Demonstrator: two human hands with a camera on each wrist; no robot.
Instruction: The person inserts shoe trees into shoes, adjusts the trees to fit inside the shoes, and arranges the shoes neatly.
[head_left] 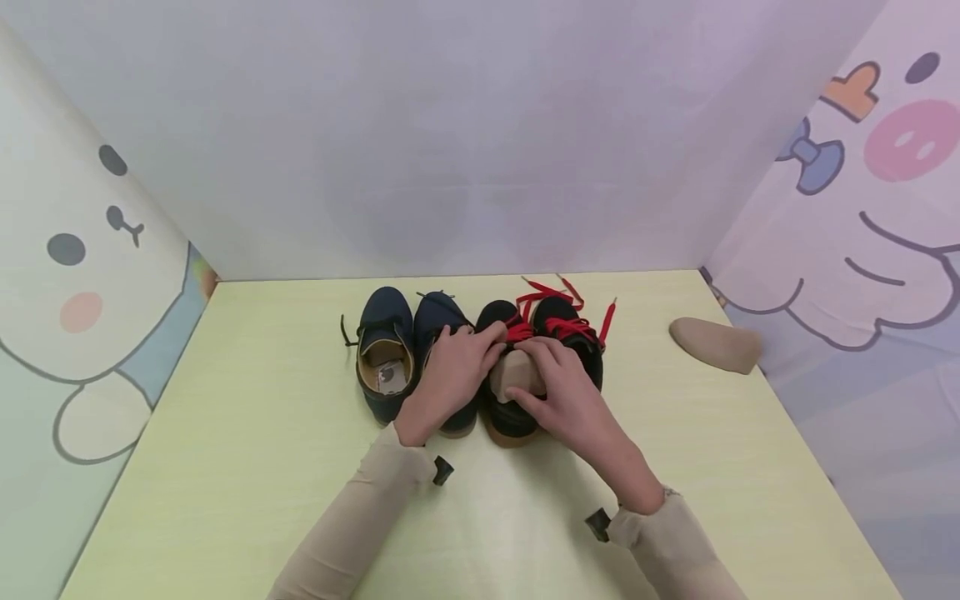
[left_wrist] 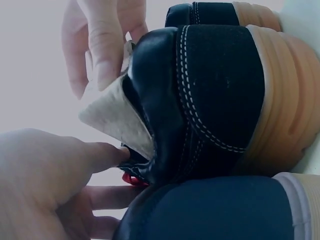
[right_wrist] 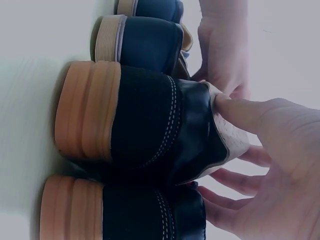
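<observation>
A black shoe with red laces [head_left: 512, 425] stands on the table, its heel toward me. A beige insole [head_left: 517, 375] sits partly inside its opening, with the heel end sticking up above the collar. My right hand [head_left: 573, 400] pinches that insole, the thumb on its near face in the right wrist view. At the shoe's left side, my left hand [head_left: 452, 371] grips the collar, thumb [left_wrist: 107, 155] at the inner edge and fingers outside. The insole's front part is hidden inside the shoe. A second black shoe [head_left: 592, 354] stands just to the right.
Two navy shoes, the outer one [head_left: 386, 312] and the inner one [head_left: 437, 310], stand close on the left. Another beige insole [head_left: 716, 344] lies at the table's right edge. Loose red laces [head_left: 573, 292] spread behind the black pair. Fabric walls surround the pale yellow table [head_left: 262, 400].
</observation>
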